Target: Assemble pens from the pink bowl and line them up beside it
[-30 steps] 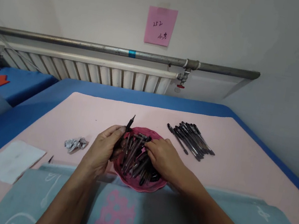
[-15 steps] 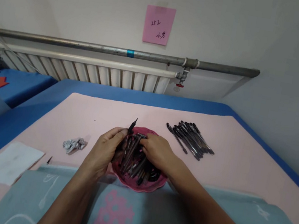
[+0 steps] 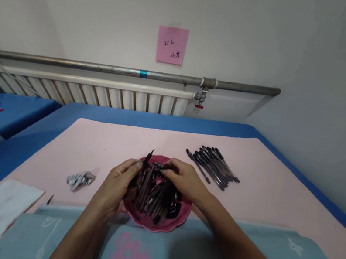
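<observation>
A black pen piece [image 3: 148, 157] stands at the bowl's far-left edge, its narrow tip pointing up and away. The left hand [image 3: 119, 184] is closed around its lower part, with the thumb along it, a grip that seems meant to keep the tip exposed and steady. The bowl [image 3: 183, 219], pink with a wavy rim, sits between the forearms, probably so that both hands can reach its contents easily. Inside lie many loose pen parts [image 3: 153, 199], dark and clear, mostly lengthwise to the person, likely because long tubes settle side by side.

The right hand [image 3: 183, 177] is apart from the left, reaching over the bowl's right rim with bent fingers low among the parts; whether they grip one cannot be told.

Right of the bowl and beyond it, pens [image 3: 215, 165] lie side by side at a slant, perhaps to keep them separate from the loose pieces. Left of the bowl is a crumpled silvery wad [image 3: 80, 180], seemingly set aside, and farther left a white sheet [image 3: 1, 206]. A patterned blue cloth [image 3: 130, 255] spreads in front of the bowl, perhaps as protection, over the near part of the pink surface [image 3: 125, 139].
</observation>
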The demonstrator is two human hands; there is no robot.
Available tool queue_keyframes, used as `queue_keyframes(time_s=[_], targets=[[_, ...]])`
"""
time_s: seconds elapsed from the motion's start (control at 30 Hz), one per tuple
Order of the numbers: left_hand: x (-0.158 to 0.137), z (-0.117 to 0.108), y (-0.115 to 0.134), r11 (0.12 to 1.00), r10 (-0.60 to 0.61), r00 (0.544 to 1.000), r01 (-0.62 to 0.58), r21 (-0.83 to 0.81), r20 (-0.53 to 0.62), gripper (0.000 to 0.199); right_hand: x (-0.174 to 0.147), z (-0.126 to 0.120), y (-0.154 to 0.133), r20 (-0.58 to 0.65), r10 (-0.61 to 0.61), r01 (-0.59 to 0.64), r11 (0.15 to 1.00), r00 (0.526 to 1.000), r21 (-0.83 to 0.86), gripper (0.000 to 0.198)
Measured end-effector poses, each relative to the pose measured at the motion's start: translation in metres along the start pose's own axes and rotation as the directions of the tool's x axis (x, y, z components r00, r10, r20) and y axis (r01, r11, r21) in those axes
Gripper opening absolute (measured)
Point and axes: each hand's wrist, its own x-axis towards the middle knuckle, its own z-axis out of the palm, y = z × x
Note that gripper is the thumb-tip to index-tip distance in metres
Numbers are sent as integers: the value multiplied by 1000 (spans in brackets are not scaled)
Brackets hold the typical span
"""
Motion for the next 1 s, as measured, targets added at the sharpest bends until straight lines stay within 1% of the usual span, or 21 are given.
queue_keyframes(time_s=[0.1, 0.2, 0.27, 0.33, 0.43, 0.5, 0.6, 0.67, 0.73, 0.8, 0.87, 0.93, 1.0], targets=[[-1, 2, 0, 1000, -11, 1000, 11, -4, -3, 24, -4, -1, -4, 20, 88, -91, 958, 996, 272, 7], [-1, 4, -2, 998, -57, 998, 57, 13, 31, 23, -9, -1, -12, 60, 110, -125, 892, 992, 434, 10], [0, 5, -4, 996, -82, 994, 79, 46, 67, 24, -13, 1, -16, 83, 104, -131, 860, 991, 494, 12], [0, 7, -7, 994, -89, 993, 83, 74, 82, 22, -16, 3, -19, 96, 98, -134, 844, 991, 519, 13], [0, 7, -8, 994, -87, 993, 81, 79, 80, 19, -20, 5, -20, 56, 89, -105, 845, 995, 525, 11], [0, 7, -9, 995, -77, 994, 73, 62, 71, 19, -21, 5, -21, 1, 82, -71, 857, 997, 511, 10], [0, 6, -8, 997, -69, 996, 67, 37, 63, 24, -22, 4, -22, -87, 59, -11, 879, 994, 477, 9], [0, 6, -8, 995, -98, 992, 96, 29, 80, 23, -23, 5, -22, -122, 21, 36, 894, 992, 447, 8], [-1, 7, -9, 991, -132, 986, 131, 17, 107, 23, -24, 8, -23, -130, -36, 84, 919, 991, 386, 7], [-1, 8, -10, 990, -140, 983, 141, 3, 119, 24, -26, 11, -23, -124, -115, 146, 950, 986, 275, 9], [-1, 8, -11, 992, -130, 985, 130, 8, 111, 23, -28, 13, -23, -113, -202, 217, 966, 973, 138, 15], [0, 7, -13, 994, -106, 990, 103, 32, 94, 23, -29, 14, -23, -96, -274, 276, 961, 957, 1, 20], [2, 6, -15, 996, -69, 993, 63, 61, 92, 22, -29, 13, -22, -76, -337, 326, 937, 938, -125, 19]])
